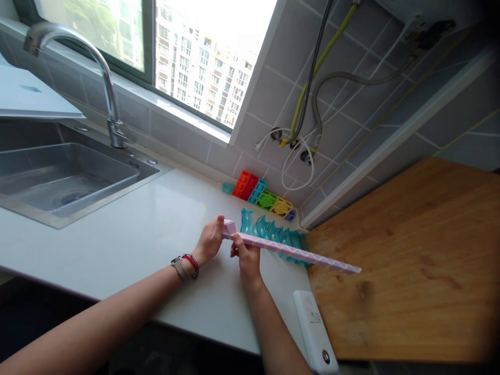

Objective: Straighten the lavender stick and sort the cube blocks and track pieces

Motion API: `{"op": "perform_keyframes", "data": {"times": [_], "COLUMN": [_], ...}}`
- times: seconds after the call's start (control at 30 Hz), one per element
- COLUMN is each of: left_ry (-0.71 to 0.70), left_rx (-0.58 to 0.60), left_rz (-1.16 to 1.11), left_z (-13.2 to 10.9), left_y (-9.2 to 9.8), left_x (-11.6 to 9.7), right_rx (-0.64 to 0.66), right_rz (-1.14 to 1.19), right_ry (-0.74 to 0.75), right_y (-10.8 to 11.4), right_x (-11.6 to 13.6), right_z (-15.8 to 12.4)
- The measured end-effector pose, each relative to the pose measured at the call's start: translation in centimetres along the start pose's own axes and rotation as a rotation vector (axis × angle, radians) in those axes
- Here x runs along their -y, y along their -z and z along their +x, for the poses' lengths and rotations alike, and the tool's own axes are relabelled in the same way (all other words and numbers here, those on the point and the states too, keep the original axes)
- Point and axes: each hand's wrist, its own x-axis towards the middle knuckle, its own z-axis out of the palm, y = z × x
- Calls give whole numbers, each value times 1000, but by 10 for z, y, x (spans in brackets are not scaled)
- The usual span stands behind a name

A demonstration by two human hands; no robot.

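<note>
A long, thin twist snake puzzle (297, 252), pink with pale triangle marks, is held over the counter between both hands. Most of it runs straight out to the right, while its left end is bent into a short block. My left hand (211, 240) is closed around that bent end. Just to the right, my right hand (249, 258) pinches the straight part near the bend, thumb on top. Behind the puzzle stand several see-through teal curved pieces (262, 227), partly hidden by it.
Red, blue, green and yellow toy blocks (267, 200) line the wall. A steel sink (133, 179) and tap (113, 114) are at left. A wooden board (410, 281) covers the right side, with a white oblong device (314, 330) beside it. Hoses (304, 99) hang above.
</note>
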Motion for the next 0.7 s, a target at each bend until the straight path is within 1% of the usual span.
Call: {"op": "perform_keyframes", "data": {"times": [0.07, 0.13, 0.23, 0.33, 0.43, 0.5, 0.6, 0.7], "left_ry": [59, 88, 97, 97, 107, 119, 137, 164], "left_rx": [65, 140, 228, 277, 293, 286, 258, 245], "left_rz": [-60, -84, -55, -5, 49, 81, 115, 129], "left_z": [2, 4, 6, 8, 11, 12, 14, 14], "left_y": [-1, -2, -1, 1, 4, 6, 8, 8], "left_x": [1, 0, -1, 1, 4, 6, 9, 11], "right_rx": [-11, -26, -77, -134, -159, -124, -38, -3], "right_rz": [3, 12, 30, 58, 60, 42, 20, 33], "right_ry": [-18, -30, -11, 13, 14, -2, -31, -71], "right_y": [0, 0, 3, 7, 9, 10, 11, 12], "right_x": [1, 3, 6, 5, 4, 3, 1, -2], "right_z": [1, 2, 5, 9, 12, 13, 14, 15]}}
